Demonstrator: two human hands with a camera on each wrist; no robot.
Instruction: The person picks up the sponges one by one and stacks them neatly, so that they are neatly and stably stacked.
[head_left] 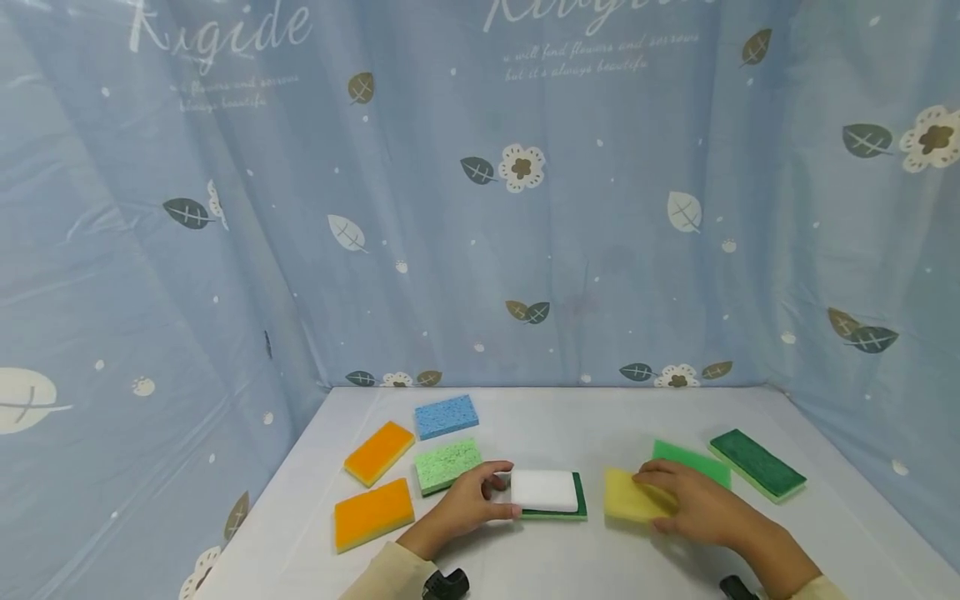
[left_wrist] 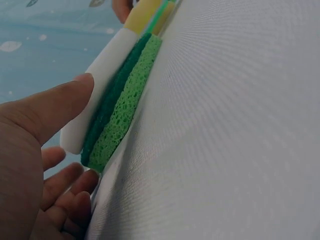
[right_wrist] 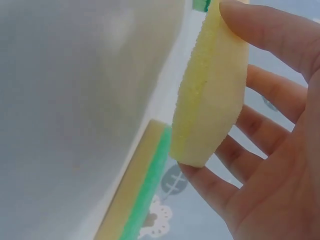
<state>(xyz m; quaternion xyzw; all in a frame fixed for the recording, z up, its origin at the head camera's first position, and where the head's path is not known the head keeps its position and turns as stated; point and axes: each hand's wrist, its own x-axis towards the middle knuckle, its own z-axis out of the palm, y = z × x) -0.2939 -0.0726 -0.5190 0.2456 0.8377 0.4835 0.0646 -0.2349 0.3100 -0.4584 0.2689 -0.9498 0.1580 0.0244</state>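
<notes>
A white sponge (head_left: 543, 490) lies flat on a dark-green-topped scrub sponge (head_left: 580, 493), whose light green porous base (left_wrist: 127, 102) shows in the left wrist view. At the left end of this stack is my left hand (head_left: 472, 502), thumb against the white sponge's near corner and the other fingers loosely bent beside the end. My right hand (head_left: 696, 502) pinches a yellow sponge (head_left: 628, 497) by its right end, thumb on one face and fingers on the other. In the right wrist view that yellow sponge (right_wrist: 207, 95) shows a pale cream layer and is raised above the table.
Two orange sponges (head_left: 378, 452), a blue sponge (head_left: 446, 417) and a light green sponge (head_left: 447, 464) lie on the left of the white table (head_left: 558, 567). A bright green sponge (head_left: 693, 463) and another dark green one (head_left: 757, 463) lie at the right. A blue patterned curtain (head_left: 585, 233) hangs behind.
</notes>
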